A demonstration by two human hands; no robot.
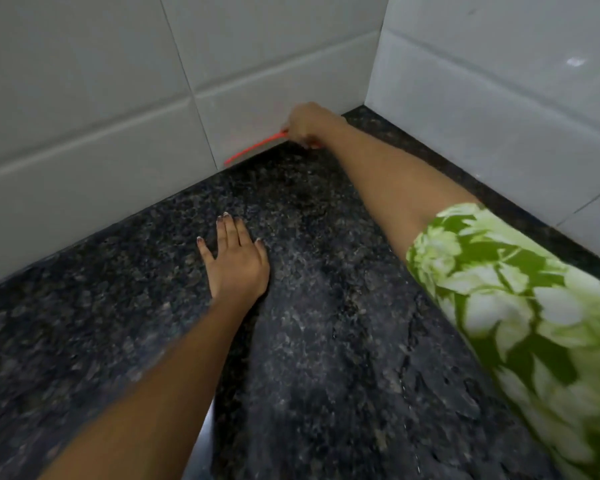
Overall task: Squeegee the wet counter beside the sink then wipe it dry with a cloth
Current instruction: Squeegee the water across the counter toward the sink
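A dark speckled granite counter [326, 306] fills the lower view and looks wet and glossy in the middle. My right hand [307, 124] is stretched far back to where the counter meets the wall and is shut on a red squeegee [253, 148]. The squeegee's thin red blade lies along the foot of the back wall tile, left of the hand. My left hand [236, 258] rests flat on the counter with fingers spread, nearer to me and holding nothing. No cloth is in view.
White tiled walls [118, 98] meet in a corner [374, 64] at the back right and bound the counter on two sides. A green floral sleeve [499, 289] covers my right upper arm. A sliver of shiny metal [205, 427] shows under my left forearm.
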